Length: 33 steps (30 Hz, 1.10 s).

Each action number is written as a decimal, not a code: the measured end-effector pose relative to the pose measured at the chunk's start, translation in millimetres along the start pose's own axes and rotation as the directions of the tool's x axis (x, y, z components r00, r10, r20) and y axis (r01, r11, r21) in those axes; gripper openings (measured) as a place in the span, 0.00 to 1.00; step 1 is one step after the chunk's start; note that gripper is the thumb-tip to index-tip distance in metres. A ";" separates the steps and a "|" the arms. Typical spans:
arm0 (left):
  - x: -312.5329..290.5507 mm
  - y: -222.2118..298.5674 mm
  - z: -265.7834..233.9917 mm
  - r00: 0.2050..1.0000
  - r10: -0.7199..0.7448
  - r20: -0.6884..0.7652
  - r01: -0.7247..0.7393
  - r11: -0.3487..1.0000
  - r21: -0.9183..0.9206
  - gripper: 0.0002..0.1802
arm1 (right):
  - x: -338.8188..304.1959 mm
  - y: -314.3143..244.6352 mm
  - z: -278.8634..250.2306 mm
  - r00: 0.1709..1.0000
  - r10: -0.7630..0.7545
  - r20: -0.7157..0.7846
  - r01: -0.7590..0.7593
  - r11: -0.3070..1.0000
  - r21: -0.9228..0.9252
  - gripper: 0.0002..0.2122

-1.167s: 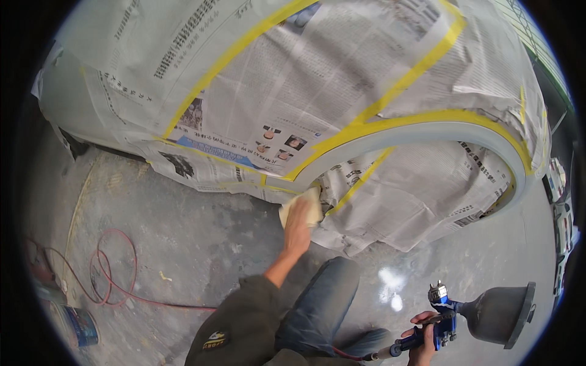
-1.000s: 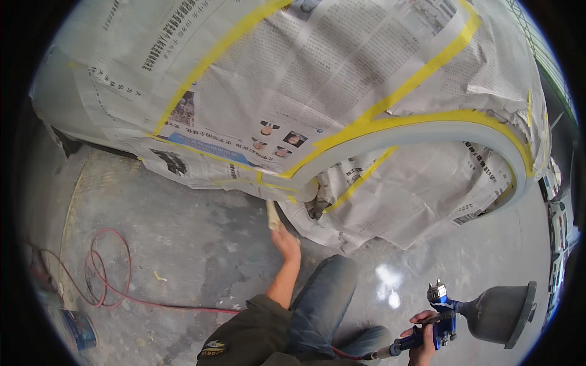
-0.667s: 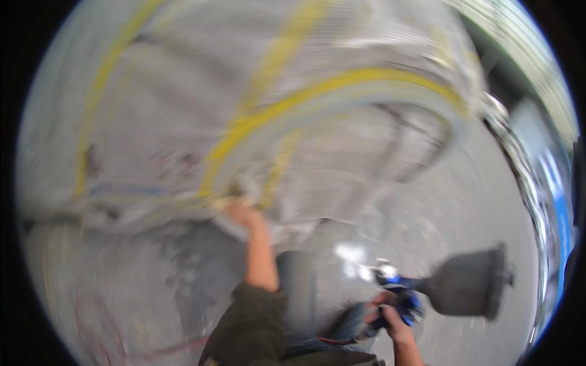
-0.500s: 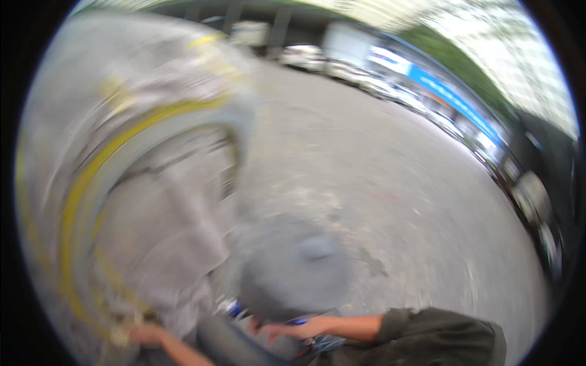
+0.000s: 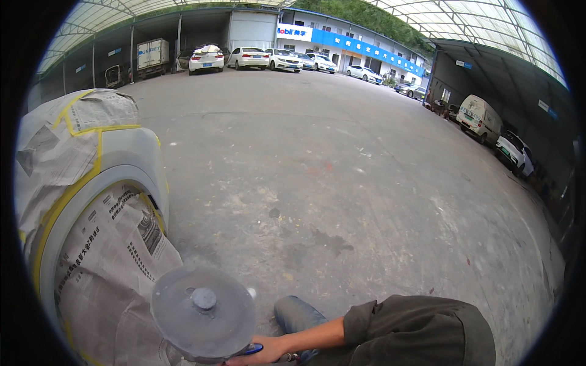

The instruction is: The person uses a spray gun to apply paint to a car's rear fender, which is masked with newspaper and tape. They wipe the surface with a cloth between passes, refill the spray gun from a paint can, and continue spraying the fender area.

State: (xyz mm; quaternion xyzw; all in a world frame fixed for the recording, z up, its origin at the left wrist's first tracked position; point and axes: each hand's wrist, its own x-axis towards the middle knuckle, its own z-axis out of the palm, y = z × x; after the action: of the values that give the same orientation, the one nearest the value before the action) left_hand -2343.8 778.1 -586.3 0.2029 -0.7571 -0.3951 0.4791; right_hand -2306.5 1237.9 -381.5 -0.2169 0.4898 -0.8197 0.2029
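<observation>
My right hand (image 5: 264, 354), at the lower edge, grips a paint spray gun (image 5: 183, 317). Its round grey cup with a small cap on the lid hides most of the gun and some of my fingers; a bit of blue shows beside them. Just left of the cup stands a car body (image 5: 143, 151) with a pale grey fender. Newspaper (image 5: 116, 268) covers its wheel opening, and yellow masking tape (image 5: 61, 210) runs around the arch. The cup overlaps the newspaper in view; whether they touch I cannot tell. My left hand is out of view.
Concrete floor (image 5: 305, 158) with stains stretches ahead. Parked white cars (image 5: 250, 58) and a box truck (image 5: 152, 56) line the far side. A van (image 5: 479, 116) stands under a shelter at the right. My knee (image 5: 298, 312) shows beside the right forearm.
My view has swung and steadied. The spray gun now appears farther left, close to the papered wheel opening. My left hand, earlier at the taped edge, has left the view.
</observation>
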 end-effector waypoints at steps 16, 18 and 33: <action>-23.4 53.1 -99.4 0.837 -0.508 0.206 0.385 0.813 0.437 0.34 | -17.7 9.1 -3.2 0.967 0.067 -0.247 -0.108 0.982 -0.153 0.30; -12.9 49.0 -105.9 0.874 -0.476 0.101 0.371 0.786 0.494 0.35 | -20.0 11.6 -11.2 0.967 0.087 -0.239 -0.127 0.979 -0.158 0.29; 44.9 13.2 -101.2 0.998 -0.008 -0.067 0.053 0.704 0.708 0.27 | -15.1 8.3 2.6 0.963 0.101 -0.250 -0.154 0.967 -0.201 0.23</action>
State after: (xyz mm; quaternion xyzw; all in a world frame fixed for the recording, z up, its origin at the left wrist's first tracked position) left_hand -2273.8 714.5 -527.3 0.3952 -0.8330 -0.0758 0.3798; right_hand -2291.6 1240.7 -390.1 -0.1061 0.6108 -0.7659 0.1705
